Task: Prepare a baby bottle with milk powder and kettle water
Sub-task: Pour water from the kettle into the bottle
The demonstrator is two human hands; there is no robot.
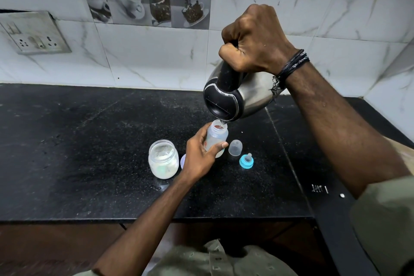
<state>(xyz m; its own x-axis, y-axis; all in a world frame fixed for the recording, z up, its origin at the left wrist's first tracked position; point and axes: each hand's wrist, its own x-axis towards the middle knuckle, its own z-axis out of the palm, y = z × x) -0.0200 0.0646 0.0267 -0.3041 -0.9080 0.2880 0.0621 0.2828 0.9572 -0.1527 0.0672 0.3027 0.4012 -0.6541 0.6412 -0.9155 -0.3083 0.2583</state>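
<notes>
Mid-bench, left hand (pixel 199 159) grips upright bottle (pixel 216 139); right hand (pixel 255 40) clenches handle of tilted kettle (pixel 237 96), spout directly above bottle mouth; teat ring (pixel 246 161) nearer right hand.

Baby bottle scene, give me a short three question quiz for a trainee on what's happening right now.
1. True or false: the teat ring is screwed onto the baby bottle.
2. Which hand grips the kettle? A) left hand B) right hand
3. Fill in: the kettle's spout is tilted over the mouth of the ____.

Key:
1. False; it lies on the counter beside the clear cap.
2. B; the left hand steadies the bottle, next to the powder jar.
3. Baby bottle.
</notes>
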